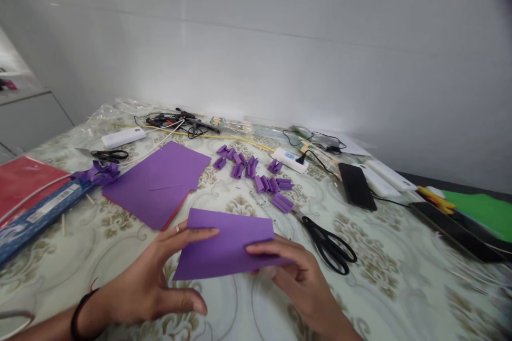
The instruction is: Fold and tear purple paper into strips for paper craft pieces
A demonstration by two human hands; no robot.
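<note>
A rectangular piece of purple paper [230, 237] is held above the patterned tablecloth. My left hand [152, 272] touches its left side, index finger across the face and thumb spread apart below. At the right end, my right hand [298, 277] pinches the paper between its fingers and thumb. Beyond them lie several small folded purple paper pieces [250, 167]. Black-handled scissors [330, 245] rest to the right of my right hand. Larger purple sheets [160, 181], with a red edge showing underneath, lie behind my left hand.
At the left are a red sheet [30, 184], a blue box [44, 213] and smaller scissors [110, 155]. A power strip [291, 160], cables, a black phone [357, 186] and green sheets [484, 210] stretch across the back and right.
</note>
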